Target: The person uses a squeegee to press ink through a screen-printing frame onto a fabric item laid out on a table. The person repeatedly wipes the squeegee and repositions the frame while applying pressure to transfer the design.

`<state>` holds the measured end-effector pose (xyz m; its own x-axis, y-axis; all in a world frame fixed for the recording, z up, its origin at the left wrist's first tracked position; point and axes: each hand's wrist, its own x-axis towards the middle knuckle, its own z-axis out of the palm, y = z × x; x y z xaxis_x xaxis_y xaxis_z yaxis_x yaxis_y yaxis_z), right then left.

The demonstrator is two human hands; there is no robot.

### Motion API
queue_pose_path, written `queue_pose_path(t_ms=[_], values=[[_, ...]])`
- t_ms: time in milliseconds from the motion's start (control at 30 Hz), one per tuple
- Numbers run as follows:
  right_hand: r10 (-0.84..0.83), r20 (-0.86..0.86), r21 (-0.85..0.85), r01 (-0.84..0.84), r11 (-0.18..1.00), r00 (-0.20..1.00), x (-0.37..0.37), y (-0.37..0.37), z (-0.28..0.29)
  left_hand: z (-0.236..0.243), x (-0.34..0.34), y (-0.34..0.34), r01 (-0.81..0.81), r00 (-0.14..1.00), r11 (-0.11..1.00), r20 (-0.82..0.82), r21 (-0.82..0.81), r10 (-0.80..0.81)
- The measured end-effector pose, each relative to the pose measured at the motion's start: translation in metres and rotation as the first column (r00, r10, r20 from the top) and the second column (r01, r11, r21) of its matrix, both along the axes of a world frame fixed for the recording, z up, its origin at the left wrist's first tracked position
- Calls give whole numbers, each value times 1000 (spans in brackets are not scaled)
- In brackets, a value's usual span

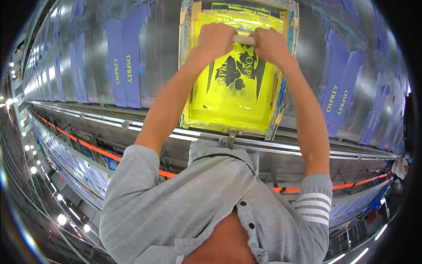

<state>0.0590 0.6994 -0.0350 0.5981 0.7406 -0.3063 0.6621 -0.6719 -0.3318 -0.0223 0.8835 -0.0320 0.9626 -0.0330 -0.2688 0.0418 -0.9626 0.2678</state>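
So the pale bar [244,39] is right in the grip, sitting crosswise near the far end of the yellow-smeared screen [186,26]. Left hand [215,40] has its left end, right hand [269,44] has its right end, both fists curled tight around it, and only a short middle bit shows between them. Can't really make out what's under the fists.

Bright yellow ink [231,110] covers most of the mesh, pooled thick on the near side, with a dark patchy design [237,72] showing just nearer the body than the hands. The screen's rim is pretty crusty with old paint.

It's on a long grey table [170,53], with purple strips [116,61] laid out in pairs on either side. A metal rail [105,117] runs along the near edge, and an orange strip [99,149] shows past that, partly behind the grey shirt [202,189].
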Motion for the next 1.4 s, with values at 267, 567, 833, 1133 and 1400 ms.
queue_pose_path(t_ms=[267, 567, 833, 1133, 1400], values=[[23, -5, 171, -22, 985, 1000, -200, -63, -2, 4, -196, -60, -52, 998, 976, 34, -210, 60], [-17, -100, -39, 13, 999, 995, -38, -13, 17, 11, -40, -10, -9, 1000, 1000, -28, -19, 8], [-18, -15, 39, 18, 999, 1000, -8, -11, -7, 5, -5, -7, 21, 999, 1000, -49, 9, -20], [13, -109, 143, 3, 990, 994, -211, -77, 7, 6, -207, -72, -19, 997, 979, 64, -202, 32], [-811, 43, 416, 728, 546, 583, -104, -145, -51, -9, -217, -74, 1, 991, 986, 130, -165, 20]])
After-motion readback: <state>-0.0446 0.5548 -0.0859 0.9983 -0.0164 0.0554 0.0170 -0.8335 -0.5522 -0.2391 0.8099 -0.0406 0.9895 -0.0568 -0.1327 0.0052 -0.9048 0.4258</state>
